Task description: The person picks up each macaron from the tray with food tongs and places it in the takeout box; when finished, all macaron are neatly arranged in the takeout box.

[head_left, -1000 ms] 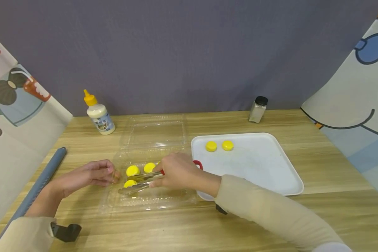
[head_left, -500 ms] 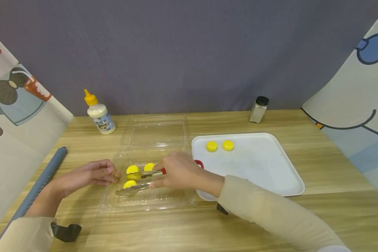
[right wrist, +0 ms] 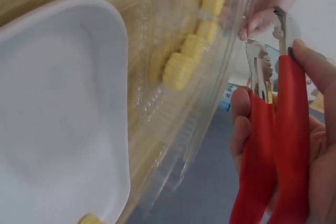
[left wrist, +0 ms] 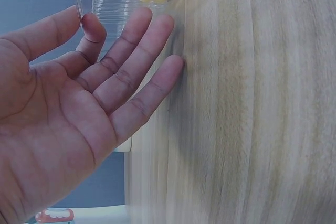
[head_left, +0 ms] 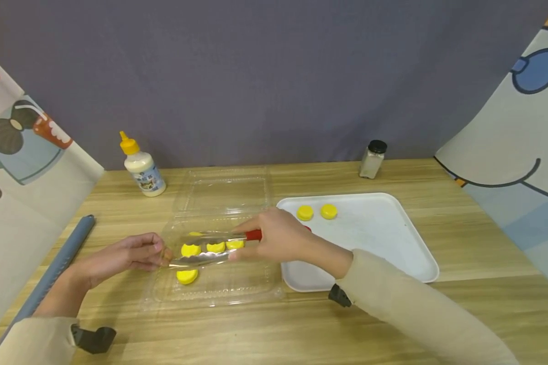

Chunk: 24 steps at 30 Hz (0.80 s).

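My left hand [head_left: 134,253] pinches the left rim of a clear plastic clamshell container [head_left: 237,289] between thumb and index finger, the other fingers extended. Inside the container lie several yellow macarons [head_left: 187,277], also seen through its wall in the right wrist view. In my right hand [head_left: 280,238] are metal tongs [head_left: 201,260] with red handles [right wrist: 291,129]. Their arms are spread over the container, nothing between the tips, and overlap some of the macarons in the head view.
To the right lies a white tray [head_left: 365,243] with two yellow macarons [head_left: 329,211] near its far edge. A squeeze bottle [head_left: 144,172] and a black-capped jar [head_left: 372,159] stand at the back. A grey-blue rod [head_left: 57,274] lies at left.
The right hand has moved up and to the right with the tongs, which have come off the macarons at the container's left side. The left hand has stayed at the rim.
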Motion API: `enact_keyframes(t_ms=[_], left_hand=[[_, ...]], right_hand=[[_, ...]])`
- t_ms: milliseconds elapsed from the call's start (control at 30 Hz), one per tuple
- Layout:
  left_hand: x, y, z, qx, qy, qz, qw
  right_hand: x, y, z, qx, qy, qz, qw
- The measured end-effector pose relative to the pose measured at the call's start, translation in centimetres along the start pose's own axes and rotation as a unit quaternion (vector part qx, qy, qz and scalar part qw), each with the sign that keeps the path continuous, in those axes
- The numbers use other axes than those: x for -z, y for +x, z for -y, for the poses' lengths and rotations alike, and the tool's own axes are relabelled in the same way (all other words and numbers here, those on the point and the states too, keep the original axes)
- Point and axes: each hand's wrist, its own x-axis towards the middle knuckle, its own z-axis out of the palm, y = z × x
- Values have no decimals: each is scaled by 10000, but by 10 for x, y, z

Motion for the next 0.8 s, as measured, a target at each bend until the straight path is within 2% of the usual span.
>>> enact_keyframes(t_ms=[200, 400, 800], left_hand=[[0, 1, 1, 98, -72, -47, 9999], [0, 1, 2, 88, -125, -61, 9999], [1, 2, 2, 251, -74, -82, 9996]], right_hand=[[9, -11, -10, 212, 321, -151, 9991], [21, -20, -19, 168, 455, -278, 9984], [55, -48, -54, -310, 371, -475, 9977]])
